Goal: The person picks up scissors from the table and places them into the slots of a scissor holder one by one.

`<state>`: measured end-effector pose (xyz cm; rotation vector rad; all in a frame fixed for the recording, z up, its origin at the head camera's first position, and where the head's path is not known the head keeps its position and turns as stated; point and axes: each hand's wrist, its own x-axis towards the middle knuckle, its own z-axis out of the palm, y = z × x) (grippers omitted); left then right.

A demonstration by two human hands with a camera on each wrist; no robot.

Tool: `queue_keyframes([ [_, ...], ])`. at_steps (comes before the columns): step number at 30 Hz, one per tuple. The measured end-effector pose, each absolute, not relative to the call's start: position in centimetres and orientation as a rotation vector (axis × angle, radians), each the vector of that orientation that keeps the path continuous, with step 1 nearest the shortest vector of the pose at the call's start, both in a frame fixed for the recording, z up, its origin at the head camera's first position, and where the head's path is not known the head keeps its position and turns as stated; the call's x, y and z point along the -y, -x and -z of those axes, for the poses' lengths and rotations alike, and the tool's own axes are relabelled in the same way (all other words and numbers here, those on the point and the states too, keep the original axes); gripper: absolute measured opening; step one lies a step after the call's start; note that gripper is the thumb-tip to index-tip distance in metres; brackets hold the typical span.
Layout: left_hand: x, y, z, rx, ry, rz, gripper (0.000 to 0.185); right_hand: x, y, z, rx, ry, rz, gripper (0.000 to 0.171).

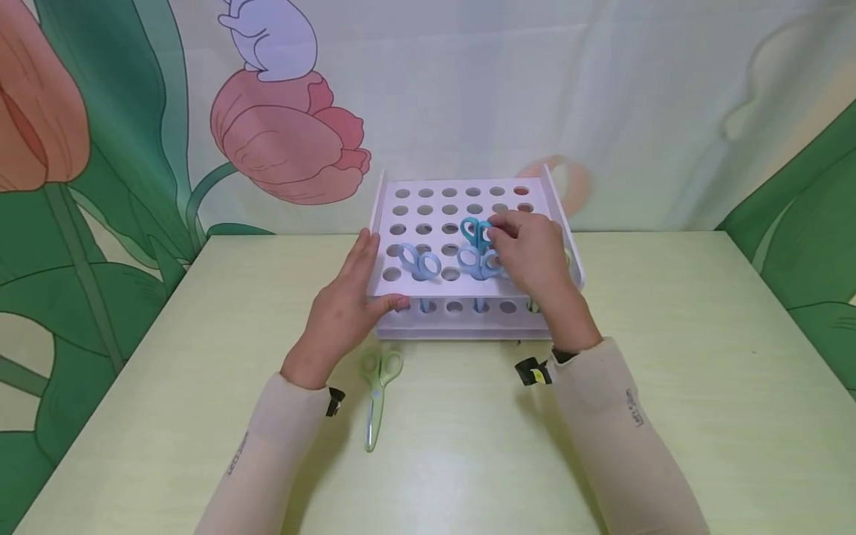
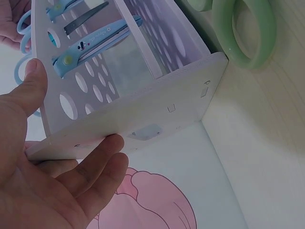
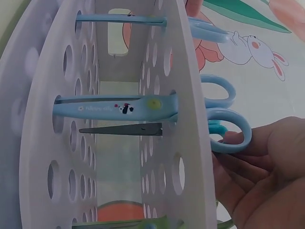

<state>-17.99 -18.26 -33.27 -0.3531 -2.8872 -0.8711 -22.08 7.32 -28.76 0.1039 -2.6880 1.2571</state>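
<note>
Your right hand [image 1: 528, 253] pinches the teal scissors [image 1: 473, 232] standing in the white rack [image 1: 401, 215] on the desk [image 1: 669, 357]; your left hand [image 1: 348, 301], fingers spread, steadies the rack's left edge

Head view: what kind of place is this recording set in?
Probably a children's craft or classroom-style tabletop: a cartoon tulip-and-rabbit backdrop, a pale green table, and a white hole rack holding small kids' scissors.

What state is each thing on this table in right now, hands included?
White rack: upright on the table, several holes filled.
Teal scissors: standing in a hole, handles pinched by the right hand.
Light blue scissors: slotted in, untouched.
Green scissors: flat on the table, closed.
Left hand: steadying the rack's side.
</note>
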Motion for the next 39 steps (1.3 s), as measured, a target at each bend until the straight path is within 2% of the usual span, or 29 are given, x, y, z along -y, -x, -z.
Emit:
queue_keyframes([
  [11, 18.4, 17.9, 33.0, 2.888, 0.339, 0.864, 0.104, -7.1, 22.2, 28.9, 2.662, -0.093, -1.226, 0.024],
  [18, 18.5, 17.8, 32.9, 2.881, 0.335, 0.86, 0.104, -6.8, 22.1, 28.6, 2.657, -0.054, -1.306, 0.027],
  [39, 18.4, 18.1, 33.3, 2.863, 0.351, 0.903, 0.103, -7.8, 19.4, 25.8, 2.349, -0.177, -1.407, 0.024],
])
